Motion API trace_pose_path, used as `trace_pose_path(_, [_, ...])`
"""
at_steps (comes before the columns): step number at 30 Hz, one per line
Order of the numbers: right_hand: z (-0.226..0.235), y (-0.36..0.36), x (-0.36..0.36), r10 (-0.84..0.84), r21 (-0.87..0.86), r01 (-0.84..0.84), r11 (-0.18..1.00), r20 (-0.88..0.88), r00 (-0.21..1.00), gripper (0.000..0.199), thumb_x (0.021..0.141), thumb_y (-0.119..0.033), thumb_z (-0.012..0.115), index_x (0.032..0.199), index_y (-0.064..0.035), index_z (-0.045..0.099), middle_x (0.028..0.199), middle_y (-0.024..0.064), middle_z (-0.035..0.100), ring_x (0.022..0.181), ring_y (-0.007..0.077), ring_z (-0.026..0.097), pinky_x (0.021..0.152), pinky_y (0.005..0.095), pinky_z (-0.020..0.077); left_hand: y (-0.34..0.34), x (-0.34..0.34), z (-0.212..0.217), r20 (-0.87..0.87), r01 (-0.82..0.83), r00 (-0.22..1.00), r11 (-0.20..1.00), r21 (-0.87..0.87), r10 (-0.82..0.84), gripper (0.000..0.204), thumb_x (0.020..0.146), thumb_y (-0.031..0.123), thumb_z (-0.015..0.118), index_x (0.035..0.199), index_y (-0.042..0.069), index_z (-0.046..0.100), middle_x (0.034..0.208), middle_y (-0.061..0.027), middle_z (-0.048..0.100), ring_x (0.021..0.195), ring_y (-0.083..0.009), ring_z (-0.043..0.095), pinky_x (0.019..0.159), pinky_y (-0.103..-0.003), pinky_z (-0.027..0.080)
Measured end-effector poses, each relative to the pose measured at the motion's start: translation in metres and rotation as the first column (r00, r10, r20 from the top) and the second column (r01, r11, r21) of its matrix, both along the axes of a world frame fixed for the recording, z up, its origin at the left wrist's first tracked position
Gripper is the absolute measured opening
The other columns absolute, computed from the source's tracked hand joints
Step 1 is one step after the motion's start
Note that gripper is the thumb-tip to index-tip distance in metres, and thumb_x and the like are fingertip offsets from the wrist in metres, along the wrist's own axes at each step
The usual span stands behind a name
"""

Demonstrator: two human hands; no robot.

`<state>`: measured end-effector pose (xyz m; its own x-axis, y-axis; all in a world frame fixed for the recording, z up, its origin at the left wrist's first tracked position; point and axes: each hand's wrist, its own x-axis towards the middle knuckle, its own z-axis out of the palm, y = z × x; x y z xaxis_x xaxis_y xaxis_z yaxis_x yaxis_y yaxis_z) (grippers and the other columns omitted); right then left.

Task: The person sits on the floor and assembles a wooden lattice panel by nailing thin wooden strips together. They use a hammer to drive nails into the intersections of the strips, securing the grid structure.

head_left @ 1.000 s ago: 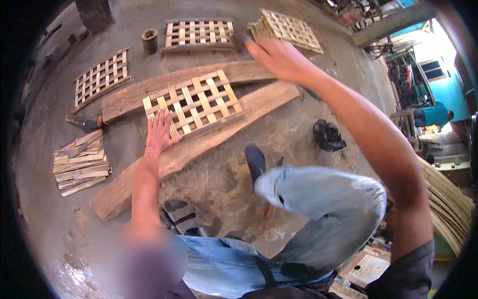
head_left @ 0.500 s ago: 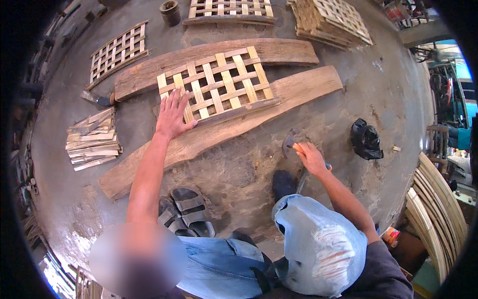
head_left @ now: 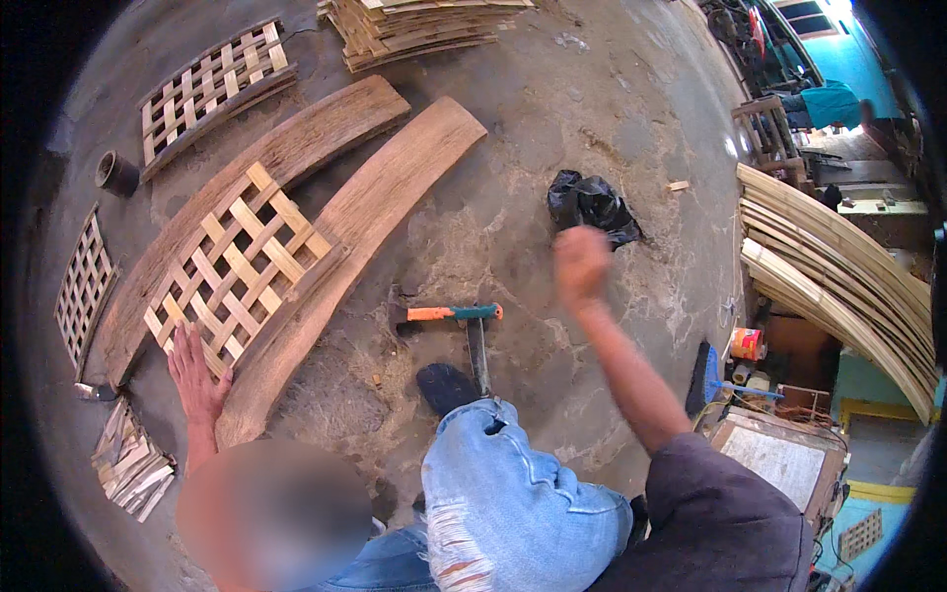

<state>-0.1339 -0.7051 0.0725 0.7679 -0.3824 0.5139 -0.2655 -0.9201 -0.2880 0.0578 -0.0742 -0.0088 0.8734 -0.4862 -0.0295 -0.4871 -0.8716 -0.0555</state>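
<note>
My left hand [head_left: 200, 383] rests with its fingers stretched out on the near corner of a woven wooden lattice panel [head_left: 240, 264]. Two long curved planks lie under the panel, a nearer plank [head_left: 395, 187] and a farther plank [head_left: 330, 120]. Out to the right, my right hand [head_left: 582, 261] is smeared by motion beside a crumpled black plastic bag [head_left: 597, 205]. Its fingers cannot be made out, nor whether it touches the bag. On the floor before my knee lies a hammer [head_left: 449, 313] with an orange and teal handle, across a flat metal blade [head_left: 477, 355].
More lattice panels, a left panel [head_left: 85, 286] and a far panel [head_left: 212, 84], lie beyond the planks. A slat pile [head_left: 133, 462] is at lower left, a panel stack [head_left: 419, 35] at the back. A dark pot [head_left: 116, 175] stands left; curved strips [head_left: 838, 286] lean right.
My right hand has let go of the hammer and moved right to the black bag. The view has turned rightward. My left hand stays on the lattice panel.
</note>
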Motion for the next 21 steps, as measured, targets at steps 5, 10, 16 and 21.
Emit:
trace_pose_path(5, [0.038, -0.198, -0.043, -0.258, -0.281, 0.049, 0.958, -0.781, 0.568, 0.017, 0.09, -0.016, 0.058, 0.091, -0.0042, 0.07, 0.091, 0.0202, 0.069, 0.088, 0.0402, 0.066, 0.078, 0.0518, 0.0519, -0.027, -0.003, -0.007, -0.058, 0.038, 0.997, 0.995, -0.09, -0.043, 0.099, 0.084, 0.076, 0.041, 0.156, 0.011, 0.024, 0.163, -0.0164, 0.017, 0.15, -0.0343, 0.017, 0.119, -0.051, 0.014])
trace_pose_path(10, [-0.024, -0.206, 0.003, -0.26, -0.279, -0.085, 0.957, -0.948, 0.183, 0.02, 0.089, -0.014, 0.055, 0.092, -0.0023, 0.071, 0.095, 0.0228, 0.069, 0.091, 0.0396, 0.068, 0.078, 0.0496, 0.0555, 0.001, 0.0, 0.002, -0.028, 0.047, 0.998, 0.995, -0.085, -0.049, 0.097, 0.084, 0.073, 0.046, 0.156, 0.012, 0.024, 0.162, -0.0191, 0.019, 0.148, -0.0362, 0.021, 0.117, -0.051, 0.017])
trace_pose_path(16, [-0.107, -0.39, -0.059, -0.005, -0.251, -0.185, 0.95, -0.607, 0.795, 0.022, 0.092, -0.013, 0.049, 0.103, 0.0015, 0.062, 0.099, 0.0253, 0.065, 0.09, 0.0467, 0.061, 0.078, 0.0504, 0.0509, -0.042, 0.0, -0.024, -0.055, 0.018, 0.998, 0.981, -0.194, -0.029, 0.1, 0.078, 0.064, 0.06, 0.157, 0.013, 0.023, 0.162, -0.018, 0.018, 0.147, -0.0358, 0.022, 0.117, -0.051, 0.019])
trace_pose_path(21, [-0.229, -0.302, -0.058, -0.299, -0.145, 0.269, 0.952, -0.632, 0.715, 0.028, 0.097, -0.017, 0.042, 0.109, 0.0013, 0.059, 0.105, 0.0269, 0.061, 0.097, 0.0462, 0.058, 0.08, 0.0524, 0.0477, 0.0, -0.003, 0.031, -0.077, 0.002, 0.997, 1.0, -0.03, -0.004, 0.1, 0.078, 0.064, 0.06, 0.157, 0.015, 0.023, 0.161, -0.0159, 0.018, 0.146, -0.0351, 0.022, 0.118, -0.051, 0.017])
